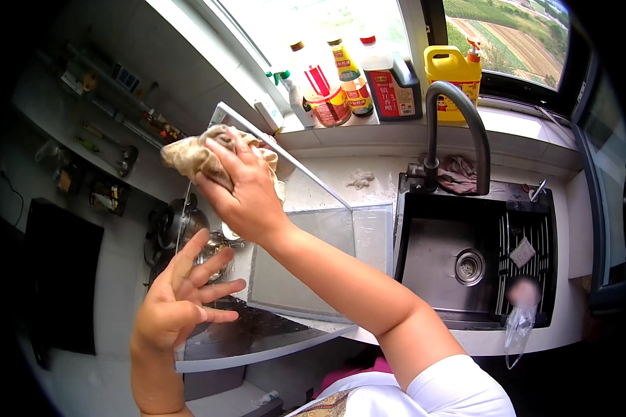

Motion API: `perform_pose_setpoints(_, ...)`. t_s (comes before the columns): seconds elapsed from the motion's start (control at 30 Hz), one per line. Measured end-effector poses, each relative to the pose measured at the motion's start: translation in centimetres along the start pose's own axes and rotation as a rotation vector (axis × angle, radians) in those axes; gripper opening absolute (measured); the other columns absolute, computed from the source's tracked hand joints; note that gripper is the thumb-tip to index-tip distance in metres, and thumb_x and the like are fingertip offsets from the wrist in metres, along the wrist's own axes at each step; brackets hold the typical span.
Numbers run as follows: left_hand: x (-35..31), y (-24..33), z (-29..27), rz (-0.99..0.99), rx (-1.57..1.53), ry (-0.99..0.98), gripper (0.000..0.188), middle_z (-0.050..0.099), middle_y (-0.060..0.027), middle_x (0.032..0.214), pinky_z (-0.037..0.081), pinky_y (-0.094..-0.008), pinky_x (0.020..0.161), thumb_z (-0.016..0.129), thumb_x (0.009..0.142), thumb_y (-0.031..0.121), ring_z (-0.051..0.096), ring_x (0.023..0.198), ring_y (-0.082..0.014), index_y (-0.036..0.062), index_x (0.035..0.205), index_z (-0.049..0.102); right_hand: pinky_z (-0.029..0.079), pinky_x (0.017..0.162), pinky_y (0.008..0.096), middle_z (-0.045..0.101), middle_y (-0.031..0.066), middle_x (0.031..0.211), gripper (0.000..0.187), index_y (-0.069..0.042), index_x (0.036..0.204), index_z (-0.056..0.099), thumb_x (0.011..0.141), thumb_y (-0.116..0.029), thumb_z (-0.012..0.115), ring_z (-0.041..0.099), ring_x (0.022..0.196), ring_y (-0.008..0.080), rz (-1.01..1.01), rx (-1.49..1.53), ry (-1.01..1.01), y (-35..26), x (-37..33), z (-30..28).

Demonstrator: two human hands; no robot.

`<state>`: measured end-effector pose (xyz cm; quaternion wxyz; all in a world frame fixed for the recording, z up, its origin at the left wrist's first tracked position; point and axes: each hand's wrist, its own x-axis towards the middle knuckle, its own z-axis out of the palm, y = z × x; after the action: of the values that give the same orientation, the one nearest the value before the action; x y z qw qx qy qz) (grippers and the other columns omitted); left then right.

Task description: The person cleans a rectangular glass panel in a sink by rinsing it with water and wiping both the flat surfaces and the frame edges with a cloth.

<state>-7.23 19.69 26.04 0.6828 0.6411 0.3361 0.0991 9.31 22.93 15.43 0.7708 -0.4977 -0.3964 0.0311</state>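
My right hand [243, 184] presses a crumpled beige cloth [191, 158] against the top of a clear panel with a pale frame [315, 179], which stands on the counter. The fingers are bent over the cloth and hide part of it. Lower down on the left, my left hand [177, 302] is raised with its fingers spread and nothing in it. It is near the panel's left side; whether it touches the panel I cannot tell. A grey-rimmed flat sheet [292, 260] lies on the counter beneath my right forearm.
Right of the panel is a dark sink [431, 260] with a tall curved faucet [481, 139] and a rack holding a sponge [522, 252]. Bottles [391, 83] and a yellow jug [452, 69] line the windowsill. Metal pots [177, 224] stand behind my left hand.
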Motion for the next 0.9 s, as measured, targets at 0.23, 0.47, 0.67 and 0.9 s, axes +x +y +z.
perform_pose_setpoints(0.23, -0.8, 0.8, 0.6, -0.005, 0.06, 0.038, 0.096, 0.036, -0.0293, 0.139, 0.056, -0.0482, 0.079, 0.043, 0.055, -0.009, 0.052, 0.114, -0.0456, 0.0037, 0.147, 0.018, 0.034, 0.102, 0.0425, 0.055, 0.0207, 0.122, 0.044, -0.004, 0.118, 0.058, 0.088, -0.036, 0.054, 0.049, 0.116, 0.0361, 0.262, -0.061, 0.239, 16.2, -2.6, -2.3)
perform_pose_setpoints(0.47, -1.4, 1.2, 0.7, -0.006, 0.102, -0.021, 0.085, 0.029, -0.0294, 0.143, 0.052, -0.043, 0.084, 0.055, 0.075, 0.003, 0.049, 0.119, -0.0413, 0.0015, 0.147, 0.011, 0.047, 0.08, 0.0307, 0.064, 0.0091, 0.098, 0.042, -0.002, 0.116, 0.058, 0.093, -0.036, 0.051, 0.06, 0.09, 0.0162, 0.815, 0.308, 0.272, 15.2, -9.5, -7.0)
perform_pose_setpoints(0.67, -0.5, -0.7, 0.1, 0.069, 0.098, -0.074, 0.084, 0.041, -0.0209, 0.136, 0.049, -0.0441, 0.087, 0.054, 0.088, 0.052, 0.051, 0.117, -0.0333, 0.0036, 0.146, 0.017, 0.021, 0.11, 0.0468, 0.033, 0.0276, 0.142, 0.054, -0.007, 0.135, 0.043, 0.09, -0.033, 0.056, 0.027, 0.135, 0.0408, 0.012, 0.206, -0.189, -5.6, -4.5, -3.0)
perform_pose_setpoints(0.9, -0.7, 0.0, 0.7, 0.082, 0.029, -0.069, 0.079, 0.033, -0.0265, 0.141, 0.053, -0.0478, 0.081, 0.062, 0.088, 0.028, 0.048, 0.12, -0.0392, 0.0032, 0.147, 0.015, 0.016, 0.111, 0.0481, 0.03, 0.021, 0.145, 0.055, -0.006, 0.135, 0.044, 0.09, -0.035, 0.055, 0.025, 0.135, 0.0383, 0.259, 0.059, 0.047, 6.7, -17.4, -4.3)
